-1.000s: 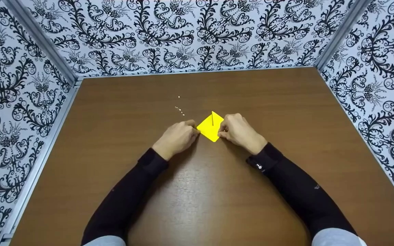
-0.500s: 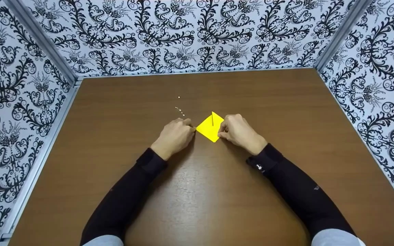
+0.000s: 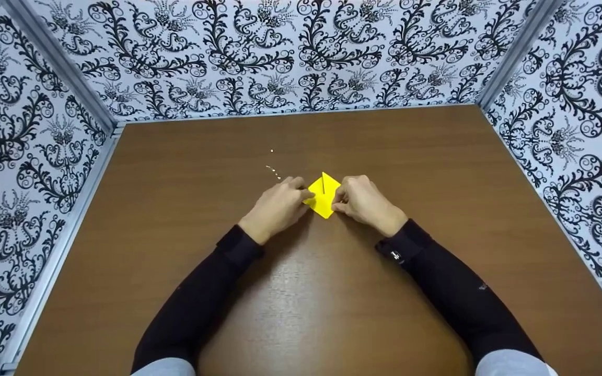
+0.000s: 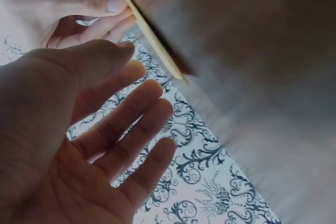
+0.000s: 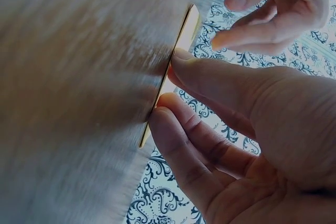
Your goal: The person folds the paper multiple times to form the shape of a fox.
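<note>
A small square of folded yellow paper lies on the brown table with one corner pointing away; a short dark line marks a flap edge near that far corner. My right hand holds its right corner, thumb and fingers on the edge; the right wrist view shows these fingertips at the paper's thin side. Over the left corner hovers my left hand, its fingers overlapping the paper from above. In the left wrist view, that left hand has loosely spread fingers with nothing between them.
Tiny white specks lie on the table beyond my left hand. Patterned black-and-white panels with grey metal frame bars stand around the back and sides.
My left hand first drew slightly away from the paper's left corner, then came back rightward, its fingertips now over the paper. The right hand and the paper have hardly moved.
</note>
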A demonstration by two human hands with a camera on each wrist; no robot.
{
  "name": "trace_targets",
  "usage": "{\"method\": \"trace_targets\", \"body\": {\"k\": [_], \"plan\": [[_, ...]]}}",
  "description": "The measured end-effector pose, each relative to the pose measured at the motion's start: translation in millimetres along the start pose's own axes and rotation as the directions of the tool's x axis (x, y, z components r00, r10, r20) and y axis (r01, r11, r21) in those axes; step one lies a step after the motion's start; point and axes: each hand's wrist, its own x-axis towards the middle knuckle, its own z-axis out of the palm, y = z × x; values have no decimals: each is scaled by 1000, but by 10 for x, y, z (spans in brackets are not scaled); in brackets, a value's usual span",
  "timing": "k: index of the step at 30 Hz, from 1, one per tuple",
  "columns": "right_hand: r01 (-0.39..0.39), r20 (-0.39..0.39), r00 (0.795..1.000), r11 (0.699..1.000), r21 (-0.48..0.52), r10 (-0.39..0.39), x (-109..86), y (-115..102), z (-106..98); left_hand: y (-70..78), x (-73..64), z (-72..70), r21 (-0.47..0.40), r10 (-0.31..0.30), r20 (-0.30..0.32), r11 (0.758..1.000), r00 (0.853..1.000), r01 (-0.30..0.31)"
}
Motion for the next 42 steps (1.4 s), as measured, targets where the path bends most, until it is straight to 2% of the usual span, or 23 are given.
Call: {"method": "trace_targets", "body": {"k": [6,10,19,26,35,42], "plan": [[0,2,1000,1000,6,0,11,-1,-15,49,185,56,-37,-1,2,999,1000,1],[8,-3,1000,1000,11,-8,22,-1,-2,31,272,119,-58,9,11,998,1000,-8],[-6,11,1000,1000,3,6,16,-32,-17,-4,286,145,-111,-31,76,993,997,40],[-4,-2,1000,1000,25,4,26,-4,-44,8,303,119,-144,-39,94,988,995,52],[-65,27,998,997,45,64,-7,-28,-46,24,276,164,-183,-37,110,981,993,56],[-37,70,997,997,70,32,-30,-83,-14,59,268,181,-188,-77,116,977,990,98]]}}
